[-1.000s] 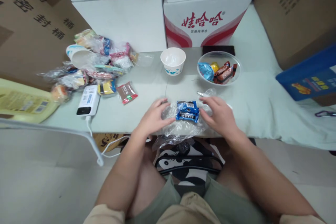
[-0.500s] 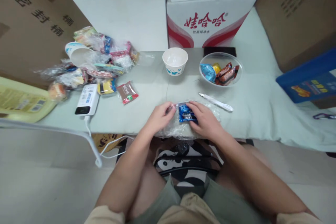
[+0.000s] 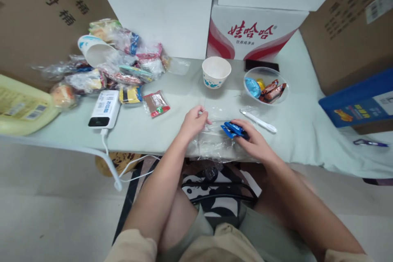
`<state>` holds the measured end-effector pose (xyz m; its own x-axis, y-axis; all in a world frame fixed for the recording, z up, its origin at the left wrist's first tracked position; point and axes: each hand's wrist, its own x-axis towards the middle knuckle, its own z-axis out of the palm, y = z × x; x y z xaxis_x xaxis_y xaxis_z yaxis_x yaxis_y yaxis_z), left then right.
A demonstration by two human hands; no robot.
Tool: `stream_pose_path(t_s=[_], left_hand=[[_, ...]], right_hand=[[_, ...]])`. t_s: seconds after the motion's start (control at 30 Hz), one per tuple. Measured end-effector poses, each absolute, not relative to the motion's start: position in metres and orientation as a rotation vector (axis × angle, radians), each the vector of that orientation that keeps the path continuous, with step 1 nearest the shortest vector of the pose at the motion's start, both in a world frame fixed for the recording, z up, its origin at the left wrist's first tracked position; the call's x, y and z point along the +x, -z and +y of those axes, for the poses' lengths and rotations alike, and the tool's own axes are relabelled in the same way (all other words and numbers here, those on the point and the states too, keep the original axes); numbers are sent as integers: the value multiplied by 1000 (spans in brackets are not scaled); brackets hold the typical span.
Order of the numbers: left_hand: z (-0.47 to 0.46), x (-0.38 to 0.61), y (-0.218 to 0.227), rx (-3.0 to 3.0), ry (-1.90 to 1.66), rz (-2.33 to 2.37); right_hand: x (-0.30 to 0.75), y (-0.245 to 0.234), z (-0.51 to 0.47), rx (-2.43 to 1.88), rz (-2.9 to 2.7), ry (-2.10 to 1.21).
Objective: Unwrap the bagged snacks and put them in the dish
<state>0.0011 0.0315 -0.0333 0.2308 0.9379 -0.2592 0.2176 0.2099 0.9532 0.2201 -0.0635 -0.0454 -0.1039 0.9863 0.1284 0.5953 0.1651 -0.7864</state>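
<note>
My right hand (image 3: 250, 140) is closed around blue snack packets (image 3: 232, 129), which stick out to the left of its fingers. A clear plastic bag (image 3: 211, 143) lies spread on the cloth beneath both hands and hangs over the front edge. With its fingers pinched, my left hand (image 3: 195, 122) grips the bag's far left edge. Just beyond my right hand lies a white-handled cutter (image 3: 258, 121). Past it stands a clear plastic bowl (image 3: 287, 94) holding blue, yellow and brown wrapped snacks. A white paper bowl (image 3: 216, 71) stands upright beyond my left hand.
A brown packet (image 3: 156, 103), a yellow packet (image 3: 130, 94) and a cabled power bank (image 3: 105, 108) lie left, before a heap of wrapped snacks (image 3: 119, 67) with a tipped paper bowl (image 3: 96, 51). White boxes (image 3: 156, 20) and a phone (image 3: 261, 66) are behind. A blue package (image 3: 359, 98) stands right.
My right hand has lifted the blue packets off the bag and moved a little right with them. My left hand stays at the bag's edge. The head view has shifted slightly.
</note>
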Motion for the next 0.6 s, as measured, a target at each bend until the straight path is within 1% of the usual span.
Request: stream_pose_path(t_s=[0.1,0.33,0.47,0.6], left_hand=[[30,-4,32,1388,-745,1291],[26,-10,25,1533,-692,1321],[27,-11,22,1578,-636,1342],[29,-12,21,1581,-613,1366]], right_hand=[[222,37,-61,-1551,-1660,-862],[232,24,-56,-1650,-1528,-961],[245,21,-52,-1831,-1352,-946],[254,21,-54,-1762,-1232,-942]])
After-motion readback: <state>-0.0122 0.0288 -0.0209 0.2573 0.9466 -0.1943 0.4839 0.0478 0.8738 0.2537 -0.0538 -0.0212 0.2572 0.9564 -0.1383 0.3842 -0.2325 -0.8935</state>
